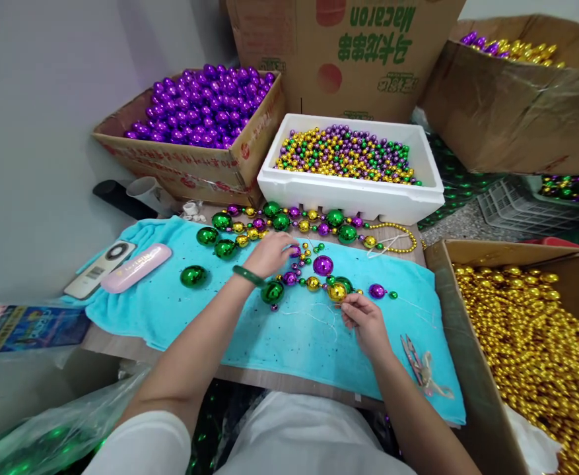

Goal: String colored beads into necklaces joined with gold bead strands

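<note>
My left hand point(272, 253), with a green bangle on its wrist, reaches over the towel, its fingers partly stretched beside a purple bead point(295, 251). My right hand point(364, 321) pinches a thin white string point(335, 315) just below a large gold bead point(337, 291). Between the hands lies a short row of purple, gold and green beads, with a large green bead point(272, 291) at its left end. A large purple bead point(323, 265) and several small beads rest just above this row. Another purple bead point(377, 291) lies right of my right hand.
Finished-looking bead strands point(279, 222) lie along the back of the blue towel point(170, 316). Scissors point(412, 359), a pink case point(136, 268) and a white device point(100, 270) rest on it. A white foam box point(351, 196) and cardboard boxes point(467, 316) of beads stand around.
</note>
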